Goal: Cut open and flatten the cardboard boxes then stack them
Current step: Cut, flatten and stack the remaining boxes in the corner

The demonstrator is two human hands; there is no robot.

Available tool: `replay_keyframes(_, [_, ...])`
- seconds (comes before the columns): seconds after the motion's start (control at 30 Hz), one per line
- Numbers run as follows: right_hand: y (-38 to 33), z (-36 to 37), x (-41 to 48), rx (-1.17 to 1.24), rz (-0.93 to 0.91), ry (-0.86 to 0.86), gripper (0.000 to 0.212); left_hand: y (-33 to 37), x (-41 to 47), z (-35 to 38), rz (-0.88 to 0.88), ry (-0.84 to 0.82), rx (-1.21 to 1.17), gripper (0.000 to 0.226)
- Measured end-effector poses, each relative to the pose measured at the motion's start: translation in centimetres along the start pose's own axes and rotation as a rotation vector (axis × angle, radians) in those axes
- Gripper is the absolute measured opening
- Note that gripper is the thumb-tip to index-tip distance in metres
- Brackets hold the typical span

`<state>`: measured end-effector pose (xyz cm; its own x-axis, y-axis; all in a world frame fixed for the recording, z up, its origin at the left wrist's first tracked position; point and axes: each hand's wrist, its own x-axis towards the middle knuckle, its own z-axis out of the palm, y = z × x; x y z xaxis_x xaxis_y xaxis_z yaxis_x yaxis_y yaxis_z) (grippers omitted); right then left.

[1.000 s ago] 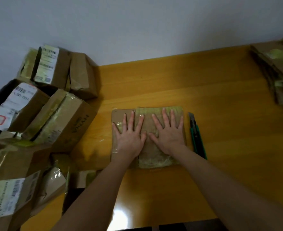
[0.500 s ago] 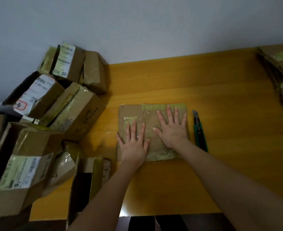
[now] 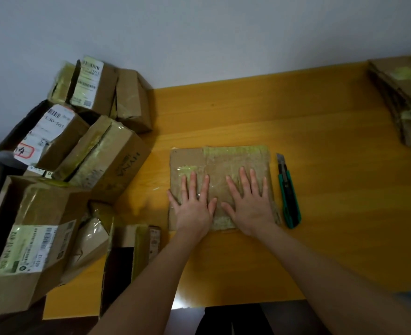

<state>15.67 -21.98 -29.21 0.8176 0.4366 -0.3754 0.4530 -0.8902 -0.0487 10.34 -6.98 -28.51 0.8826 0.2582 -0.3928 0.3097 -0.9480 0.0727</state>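
Yellow wooden desk (image 3: 320, 131): unopened boxes (image 3: 83, 151) crowd its left edge. At centre, left hand (image 3: 192, 201) and right hand (image 3: 250, 201) press spread flat on the flattened box (image 3: 223, 158), light, stiff, tape-slick; lift it by its edges. Utility knife (image 3: 288, 197) lies just beside; flattened stack (image 3: 402, 100) sits at the right edge.

Left hand (image 3: 192, 203) and right hand (image 3: 250, 201) side by side, palms down, fingers straight, spread.

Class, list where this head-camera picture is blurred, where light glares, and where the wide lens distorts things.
Head view: the cardboard stack at the right edge is smeared; the table shows white glare on its near edge between the forearms; the boxes at left lean outward, likely lens stretch.
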Motion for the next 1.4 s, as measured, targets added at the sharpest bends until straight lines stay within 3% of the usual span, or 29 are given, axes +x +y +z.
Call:
replay_keyframes(0.23, [0.0,-0.5,0.0,-0.006,-0.008,-0.036,0.072,-0.1,0.1,-0.3,0.021,-0.025,0.000,0.061])
replay_keyframes(0.37, [0.8,-2.8,-0.6,0.121,-0.062,-0.078,0.080,-0.5,0.1,-2.6,0.024,-0.016,-0.059,0.065])
replay_keyframes(0.47, [1.4,-4.3,-1.9,0.269,0.122,0.042,0.082,-1.3,0.0,-4.6,-0.140,0.078,-0.243,0.068])
replay_keyframes(0.57, [1.3,-4.7,-3.6,0.432,0.331,0.068,0.084,-2.2,0.2,-5.9,-0.416,-0.031,-0.585,0.074])
replay_keyframes(0.67, [1.0,-4.8,-4.6,0.604,0.422,0.035,0.086,-2.4,0.4,-6.7,-0.493,-0.080,-0.758,0.065])
replay_keyframes(0.83, [1.1,-6.7,-5.2,0.923,0.542,0.071,0.091,-2.9,-0.4,-9.3,-0.582,-0.014,-0.972,0.044])
replay_keyframes(0.97, [2.2,-10.1,-6.0,1.009,0.566,0.144,0.089,-1.9,-0.8,-12.6,-0.514,0.027,-1.112,0.035])
replay_keyframes(1.17, [6.1,-15.5,-8.1,0.899,0.540,0.370,0.090,1.4,-1.2,-16.0,-0.348,0.017,-1.307,0.025])
replay_keyframes(1.4, [13.0,-21.1,-8.4,0.740,0.542,0.464,0.093,7.4,0.1,-20.4,-0.159,-0.023,-1.431,0.038])
